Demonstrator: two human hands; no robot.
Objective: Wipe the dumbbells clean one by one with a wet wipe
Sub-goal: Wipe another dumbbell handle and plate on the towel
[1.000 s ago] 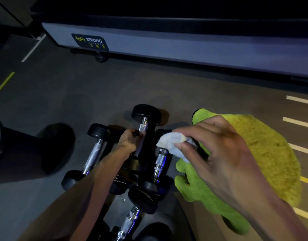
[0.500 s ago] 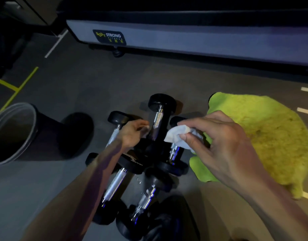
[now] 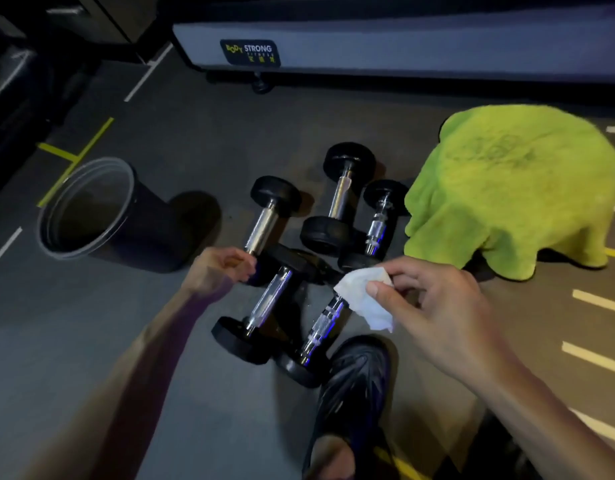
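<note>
Your right hand (image 3: pixel 434 306) pinched the crumpled white wet wipe (image 3: pixel 366 299) between thumb and fingertips, holding it over the upper end of the nearest dumbbell (image 3: pixel 321 323), the one with the knurled chrome handle. Your left hand (image 3: pixel 219 268) had its fingers curled at the lower end of the leftmost dumbbell (image 3: pixel 262 221), touching its chrome handle; whether it truly gripped the bar I cannot tell. Between your two hands a third dumbbell (image 3: pixel 268 301) lay slanted on the floor (image 3: pixel 195 140), its far head resting against the others. Beyond your right hand lay two more dumbbells (image 3: pixel 340 197), side by side. Farther out past that hand, a lime-green towel (image 3: pixel 510 188) sat draped in a heap. Beyond your left hand stood a dark open-topped bin (image 3: pixel 91 209). A dark shoe (image 3: pixel 354 386) lay below your right hand, touching the nearest dumbbell's lower head.
</note>
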